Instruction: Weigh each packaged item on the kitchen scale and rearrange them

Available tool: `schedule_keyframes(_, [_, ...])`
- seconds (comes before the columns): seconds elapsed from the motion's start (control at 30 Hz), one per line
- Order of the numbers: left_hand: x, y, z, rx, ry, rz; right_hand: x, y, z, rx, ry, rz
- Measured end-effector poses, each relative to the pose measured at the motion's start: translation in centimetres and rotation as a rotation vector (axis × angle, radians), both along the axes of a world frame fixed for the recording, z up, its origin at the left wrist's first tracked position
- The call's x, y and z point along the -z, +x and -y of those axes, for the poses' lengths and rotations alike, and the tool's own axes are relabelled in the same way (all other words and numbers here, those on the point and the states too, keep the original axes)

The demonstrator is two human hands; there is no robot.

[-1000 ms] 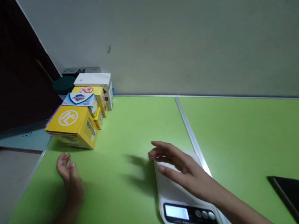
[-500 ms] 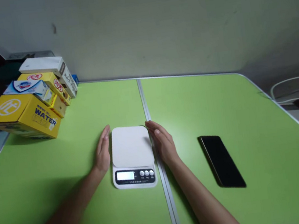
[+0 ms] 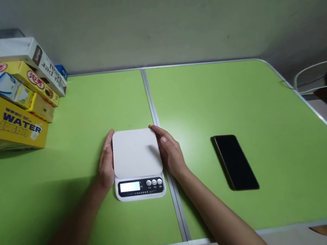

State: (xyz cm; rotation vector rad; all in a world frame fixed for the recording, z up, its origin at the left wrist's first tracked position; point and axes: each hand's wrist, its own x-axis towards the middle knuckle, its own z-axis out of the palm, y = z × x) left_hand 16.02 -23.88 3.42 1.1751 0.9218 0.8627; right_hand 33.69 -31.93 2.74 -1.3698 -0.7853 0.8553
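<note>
A white digital kitchen scale (image 3: 136, 152) lies flat on the green table, its small display lit and round buttons beside the display. Along its left side rests my left hand (image 3: 107, 165), fingers stretched forward and pressed to the edge. My right hand (image 3: 170, 150) cups the opposite side, fingertips at the far right corner and thumb lying near the platform's edge. Between them the two hands clasp the scale. The undersides of the fingers are hidden. To the right of my right arm a black smartphone (image 3: 236, 162) lies with its dark screen up.
Several packaged boxes stand at the left back, among them a yellow WATER box (image 3: 14, 123) and a white Super Meal box (image 3: 49, 69). A metal strip (image 3: 150, 96) divides the green tabletop (image 3: 203, 100). Past the right edge hangs a white cable (image 3: 316, 64).
My hands have closed in on the scale's sides; the left one was slightly apart from it before. The scale looks turned a little straighter. The whole view has shifted.
</note>
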Motion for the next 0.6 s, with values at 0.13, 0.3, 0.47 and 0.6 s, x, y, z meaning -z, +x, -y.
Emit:
schedule_keyframes(0.13, [0.08, -0.04, 0.00, 0.065, -0.056, 0.116, -0.08, 0.01, 0.15, -0.008, -0.024, 0.035])
schedule_keyframes(0.3, [0.19, -0.14, -0.13, 0.081, -0.062, 0.107, -0.26, -0.01, 0.20, 0.007, -0.044, 0.057])
schedule_keyframes(0.47, [0.39, -0.27, -0.14, 0.079, -0.044, 0.149, -0.18, 0.00, 0.17, 0.019, -0.033, 0.023])
schedule_keyframes(0.6, [0.91, -0.41, -0.24, 0.113, -0.048, 0.202, -0.66, -0.68, -0.08, 0.083, -0.045, 0.006])
